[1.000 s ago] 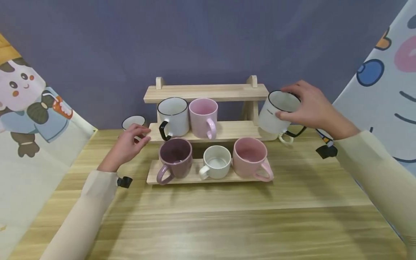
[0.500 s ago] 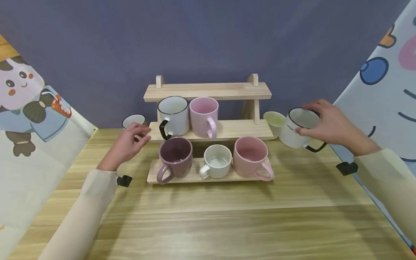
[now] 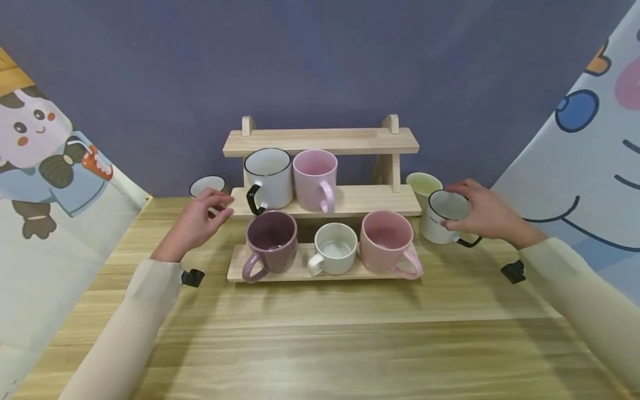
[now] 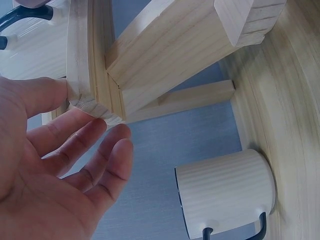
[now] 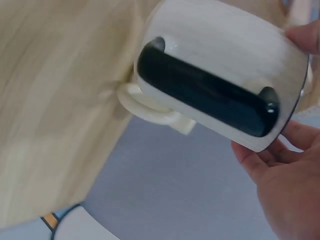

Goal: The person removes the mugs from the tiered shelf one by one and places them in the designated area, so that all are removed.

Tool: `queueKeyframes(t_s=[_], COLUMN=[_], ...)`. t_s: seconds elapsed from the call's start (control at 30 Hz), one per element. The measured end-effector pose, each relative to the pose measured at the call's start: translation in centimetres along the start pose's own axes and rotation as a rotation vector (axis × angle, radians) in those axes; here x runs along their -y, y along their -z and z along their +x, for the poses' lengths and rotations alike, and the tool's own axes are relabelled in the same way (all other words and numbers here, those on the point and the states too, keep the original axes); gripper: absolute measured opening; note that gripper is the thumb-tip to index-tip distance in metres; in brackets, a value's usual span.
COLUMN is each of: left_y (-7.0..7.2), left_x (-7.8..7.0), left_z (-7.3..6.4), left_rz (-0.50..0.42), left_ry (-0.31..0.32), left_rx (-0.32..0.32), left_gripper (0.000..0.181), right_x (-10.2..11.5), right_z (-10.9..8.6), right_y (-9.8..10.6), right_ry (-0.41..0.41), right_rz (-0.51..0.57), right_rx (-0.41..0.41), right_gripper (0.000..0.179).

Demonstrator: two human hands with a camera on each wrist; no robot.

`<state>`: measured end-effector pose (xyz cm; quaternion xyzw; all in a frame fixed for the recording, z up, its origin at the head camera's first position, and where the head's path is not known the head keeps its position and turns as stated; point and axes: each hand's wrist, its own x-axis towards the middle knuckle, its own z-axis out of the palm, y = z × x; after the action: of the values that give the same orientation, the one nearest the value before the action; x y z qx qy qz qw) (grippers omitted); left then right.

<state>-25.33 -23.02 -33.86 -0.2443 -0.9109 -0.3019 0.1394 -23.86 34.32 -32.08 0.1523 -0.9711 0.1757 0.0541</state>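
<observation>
The white mug (image 3: 435, 230) I have hold of is low to the right of the wooden rack, in front of the pale green cup (image 3: 421, 184) and covering part of it. A second ago it was up by the right end of the middle shelf (image 3: 370, 200); half a second ago it was lower and farther out to the right, and now it is lower again and closer to the rack. I can't tell whether its base touches the table (image 3: 320, 344).

My right hand (image 3: 485, 215) pinches the mug at its black rim, thumb on one side and fingers on the other. My left hand (image 3: 199, 222), well apart from it, is in the same place as before: thumb and relaxed fingers touch the left end of the middle shelf.

The right wrist view gives me the mug's black handle (image 5: 205, 92) face on, and past it a cream looped handle (image 5: 147, 111) that the head view hides. The left wrist view shows the side and dark handle of a rimmed mug (image 4: 225, 192) standing on the table; from my head I see little more than its rim behind my left hand. The mugs on the shelves haven't moved.
</observation>
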Motion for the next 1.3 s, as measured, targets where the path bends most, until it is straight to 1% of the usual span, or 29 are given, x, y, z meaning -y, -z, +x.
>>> queueKeyframes(t_s=[0.1, 0.2, 0.37, 0.43, 0.57, 0.67, 0.87, 1.03, 1.13, 1.3], left_y=[0.0, 0.1, 0.0, 0.0, 0.0, 0.1, 0.1, 0.2, 0.2, 0.2], left_x=[0.0, -0.1, -0.1, -0.1, -0.2, -0.3, -0.4, -0.3, -0.3, -0.3], left_z=[0.0, 0.0, 0.0, 0.0, 0.0, 0.0, 0.0, -0.1, -0.1, -0.1], left_rz=[0.0, -0.005, -0.013, -0.014, -0.013, -0.016, -0.012, -0.01, -0.01, -0.005], left_ry=[0.002, 0.005, -0.003, -0.007, -0.007, -0.009, -0.004, 0.002, 0.003, 0.007], left_rx=[0.0, -0.002, -0.006, -0.009, -0.009, -0.008, -0.004, -0.005, -0.005, 0.003], left_gripper=[0.026, 0.026, 0.025, 0.025, 0.025, 0.025, 0.025, 0.025, 0.025, 0.026], right_x=[-0.5, -0.8, -1.3, -1.5, -1.7, -1.9, -2.3, -2.0, -1.8, -1.8], right_z=[0.3, 0.6, 1.2, 1.4, 1.8, 2.0, 2.3, 2.4, 2.5, 2.2], right_y=[-1.1, -1.9, -2.7, -3.0, -3.3, -3.5, -3.7, -3.5, -3.4, -3.1], right_ry=[-0.002, 0.005, 0.002, -0.013, -0.039, -0.035, 0.008, 0.019, 0.019, 0.057], right_rz=[0.01, 0.009, -0.033, -0.03, 0.022, 0.044, 0.054, 0.061, 0.059, 0.03], right_rx=[0.013, 0.007, -0.007, 0.007, 0.056, 0.072, 0.062, 0.072, 0.091, 0.103], right_gripper=[0.08, 0.08, 0.079, 0.078, 0.077, 0.075, 0.072, 0.071, 0.072, 0.071])
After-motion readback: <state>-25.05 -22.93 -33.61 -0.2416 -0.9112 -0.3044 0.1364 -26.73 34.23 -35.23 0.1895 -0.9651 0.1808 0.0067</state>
